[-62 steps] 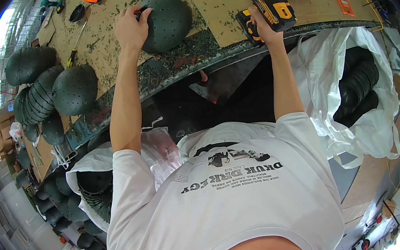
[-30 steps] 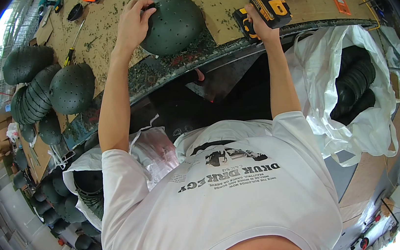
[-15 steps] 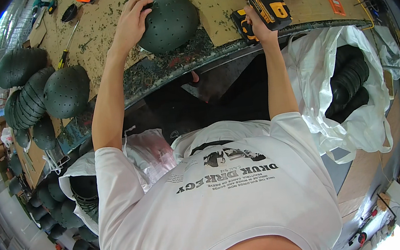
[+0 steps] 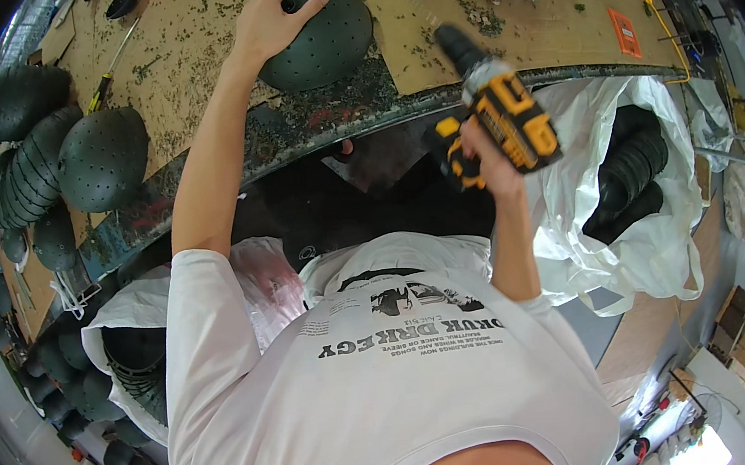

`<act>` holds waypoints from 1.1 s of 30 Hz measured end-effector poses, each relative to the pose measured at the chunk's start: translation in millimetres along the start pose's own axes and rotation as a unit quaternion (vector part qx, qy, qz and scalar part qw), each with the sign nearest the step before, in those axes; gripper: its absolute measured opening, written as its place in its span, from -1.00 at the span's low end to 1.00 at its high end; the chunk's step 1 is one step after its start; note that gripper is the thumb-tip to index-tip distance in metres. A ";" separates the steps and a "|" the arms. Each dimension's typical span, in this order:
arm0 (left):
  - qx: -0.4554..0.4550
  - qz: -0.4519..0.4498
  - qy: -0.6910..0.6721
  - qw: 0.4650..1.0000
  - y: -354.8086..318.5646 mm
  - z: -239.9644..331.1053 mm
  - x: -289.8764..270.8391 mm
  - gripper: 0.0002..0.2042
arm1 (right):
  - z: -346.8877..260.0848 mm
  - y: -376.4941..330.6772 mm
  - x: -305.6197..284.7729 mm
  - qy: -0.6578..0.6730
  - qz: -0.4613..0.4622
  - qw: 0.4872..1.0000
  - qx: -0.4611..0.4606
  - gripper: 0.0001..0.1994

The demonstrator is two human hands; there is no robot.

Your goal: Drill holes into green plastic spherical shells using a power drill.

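Note:
On the bench's cardboard top sits a dark green perforated half-dome shell (image 4: 329,46), rounded side up. My left hand (image 4: 271,22) grips it from its left, thumb across the upper surface and fingers curled toward the far side. A yellow-and-black cordless drill (image 4: 511,117) is in my right hand (image 4: 495,162), with fingers wrapped round its handle. The drill is over the bench's near edge, its chuck pointing away and slightly left, apart from the dome. Whether a bit is fitted I cannot make out.
Nested perforated domes (image 4: 34,165) and a yellow-and-black screwdriver (image 4: 101,87) lie at the left of the bench. Green shavings litter the cardboard (image 4: 188,61). An orange card (image 4: 624,32) lies at right. A white sack (image 4: 562,202) of dark domes stands below the right edge.
My right hand has drawn the drill nearer to me, off the bench top. My left hand has slid farther over the dome, its thumb now across the top.

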State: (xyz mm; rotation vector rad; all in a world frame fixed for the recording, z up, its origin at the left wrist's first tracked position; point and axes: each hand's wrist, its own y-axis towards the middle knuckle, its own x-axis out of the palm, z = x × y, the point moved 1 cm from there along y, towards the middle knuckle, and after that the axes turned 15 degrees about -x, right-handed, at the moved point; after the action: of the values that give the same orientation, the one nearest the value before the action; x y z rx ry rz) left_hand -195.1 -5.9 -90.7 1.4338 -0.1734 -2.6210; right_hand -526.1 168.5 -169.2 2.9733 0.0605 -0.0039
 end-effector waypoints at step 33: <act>-0.036 -0.029 -0.039 0.998 1.5 -10.9 11.0 -0.44 | -5.3 -23.3 63.6 -0.224 -0.101 0.875 -0.417 -0.81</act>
State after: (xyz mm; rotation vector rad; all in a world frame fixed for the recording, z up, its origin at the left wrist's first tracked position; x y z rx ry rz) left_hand -191.7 -9.7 -105.4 1.3338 -0.0457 -2.7029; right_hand -463.5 194.9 -168.2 2.0235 0.2433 -0.5435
